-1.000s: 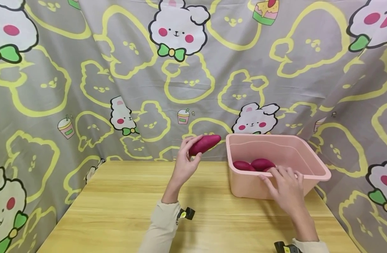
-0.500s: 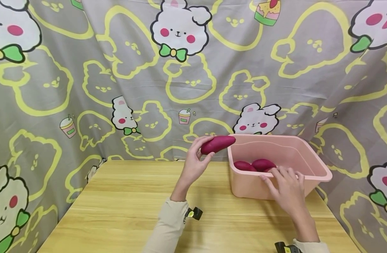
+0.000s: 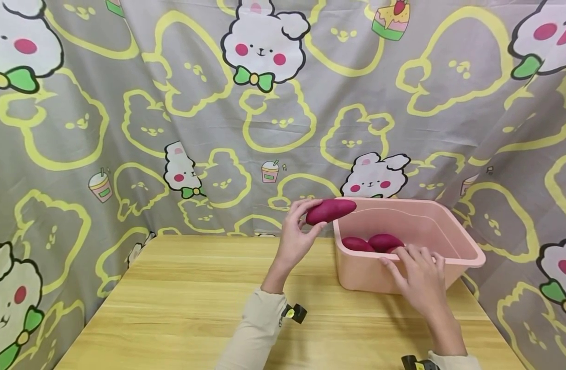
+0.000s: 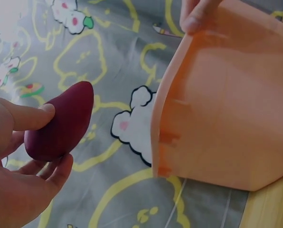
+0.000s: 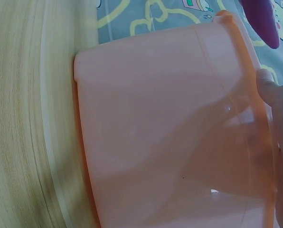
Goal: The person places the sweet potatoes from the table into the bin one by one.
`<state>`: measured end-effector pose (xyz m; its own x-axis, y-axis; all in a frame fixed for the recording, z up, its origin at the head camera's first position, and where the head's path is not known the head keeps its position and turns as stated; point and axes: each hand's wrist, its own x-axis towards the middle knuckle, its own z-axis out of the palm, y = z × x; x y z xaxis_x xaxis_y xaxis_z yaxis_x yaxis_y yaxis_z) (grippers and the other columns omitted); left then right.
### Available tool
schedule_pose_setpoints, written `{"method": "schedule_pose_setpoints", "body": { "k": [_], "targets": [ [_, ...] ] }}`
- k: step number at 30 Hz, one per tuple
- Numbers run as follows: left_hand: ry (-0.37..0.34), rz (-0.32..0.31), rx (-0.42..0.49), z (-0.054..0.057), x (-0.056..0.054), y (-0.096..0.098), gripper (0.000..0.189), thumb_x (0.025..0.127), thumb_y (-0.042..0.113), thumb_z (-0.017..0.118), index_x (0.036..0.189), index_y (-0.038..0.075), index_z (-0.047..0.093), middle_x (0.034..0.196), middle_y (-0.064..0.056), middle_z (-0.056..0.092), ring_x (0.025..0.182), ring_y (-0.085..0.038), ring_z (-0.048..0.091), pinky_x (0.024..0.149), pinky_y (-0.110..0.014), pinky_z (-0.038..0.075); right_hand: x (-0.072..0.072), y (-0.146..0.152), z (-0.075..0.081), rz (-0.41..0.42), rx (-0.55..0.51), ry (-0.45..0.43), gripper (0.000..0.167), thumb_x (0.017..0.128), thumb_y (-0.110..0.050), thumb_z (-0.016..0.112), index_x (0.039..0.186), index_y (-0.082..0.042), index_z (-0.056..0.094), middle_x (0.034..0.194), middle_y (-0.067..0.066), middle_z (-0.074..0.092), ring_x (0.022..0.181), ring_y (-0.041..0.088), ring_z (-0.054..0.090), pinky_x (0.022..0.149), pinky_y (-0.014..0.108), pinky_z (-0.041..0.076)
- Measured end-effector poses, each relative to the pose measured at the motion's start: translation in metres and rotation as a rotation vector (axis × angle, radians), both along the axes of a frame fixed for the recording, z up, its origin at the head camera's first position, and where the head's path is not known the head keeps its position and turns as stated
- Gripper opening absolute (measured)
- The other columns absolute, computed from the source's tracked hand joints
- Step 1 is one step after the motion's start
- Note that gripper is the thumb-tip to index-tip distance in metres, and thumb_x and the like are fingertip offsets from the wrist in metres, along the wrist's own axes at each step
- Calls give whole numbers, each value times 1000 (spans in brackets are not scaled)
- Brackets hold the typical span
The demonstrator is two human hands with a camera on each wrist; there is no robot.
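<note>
My left hand [image 3: 298, 234] grips a purple sweet potato [image 3: 331, 210] in the air, its tip overlapping the left end of a pink plastic bin [image 3: 366, 270] in the head view. In the left wrist view the thumb lies on one side of the sweet potato [image 4: 63, 123] and the fingers on the other. My right hand [image 3: 419, 275] holds the bin's near rim, thumb outside and fingers over the edge. The right wrist view has the thumb [image 5: 269, 90] at the rim. Inside the bin lie several more sweet potatoes [image 3: 385, 242], partly hidden by the near wall and right fingers.
The bin stands on a wooden table [image 3: 181, 298] near its back right corner. A grey curtain [image 3: 209, 123] printed with rabbits hangs behind and along both sides. Both wrists wear small black cameras [image 3: 296, 312].
My left hand has moved right with the sweet potato, bringing it from beside the bin to its left rim. The right hand stays on the rim.
</note>
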<state>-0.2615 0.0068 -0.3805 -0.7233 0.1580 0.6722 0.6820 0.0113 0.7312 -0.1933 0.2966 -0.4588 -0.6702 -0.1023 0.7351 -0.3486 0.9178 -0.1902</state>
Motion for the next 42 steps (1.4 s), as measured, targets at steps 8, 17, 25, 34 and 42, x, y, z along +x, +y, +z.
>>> {"method": "schedule_pose_setpoints", "body": {
  "k": [8, 17, 25, 34, 42],
  "targets": [
    [10, -51, 24, -4, -3, 14, 45, 87, -3, 79, 130, 1, 67, 132, -16, 59, 122, -29, 57, 96, -47, 54, -1, -1, 1, 5, -6, -1, 26, 89, -35, 76, 96, -13, 64, 95, 9, 61, 93, 35, 49, 91, 65, 28],
    [22, -94, 11, -7, -5, 38, 46, 84, -6, 80, 127, -4, 66, 128, -18, 65, 112, -33, 65, 94, -43, 56, 2, 5, 5, -10, -22, 1, 25, 89, -34, 77, 97, -13, 65, 96, 10, 62, 96, 36, 50, 91, 65, 28],
    [-4, -85, 1, -15, -5, 51, 46, 84, -3, 81, 128, -3, 67, 126, -18, 63, 107, -29, 70, 91, -34, 57, 6, 7, 5, -12, -7, -4, 26, 90, -36, 76, 97, -14, 65, 96, 8, 61, 94, 35, 49, 91, 64, 28],
    [-53, -67, -44, -21, -5, 60, 43, 83, -5, 82, 124, 0, 68, 120, -13, 69, 99, -23, 72, 89, -36, 58, 8, 6, 6, -20, 2, 6, 26, 88, -35, 77, 97, -14, 65, 95, 8, 60, 93, 37, 50, 90, 64, 29],
    [-73, -50, -75, -22, -2, 59, 42, 82, -5, 82, 122, 3, 72, 120, -10, 72, 98, -27, 73, 87, -40, 59, 6, 0, 7, 2, -8, -14, 27, 90, -38, 76, 97, -15, 65, 99, 7, 61, 95, 35, 50, 91, 63, 28]
  ]
}}
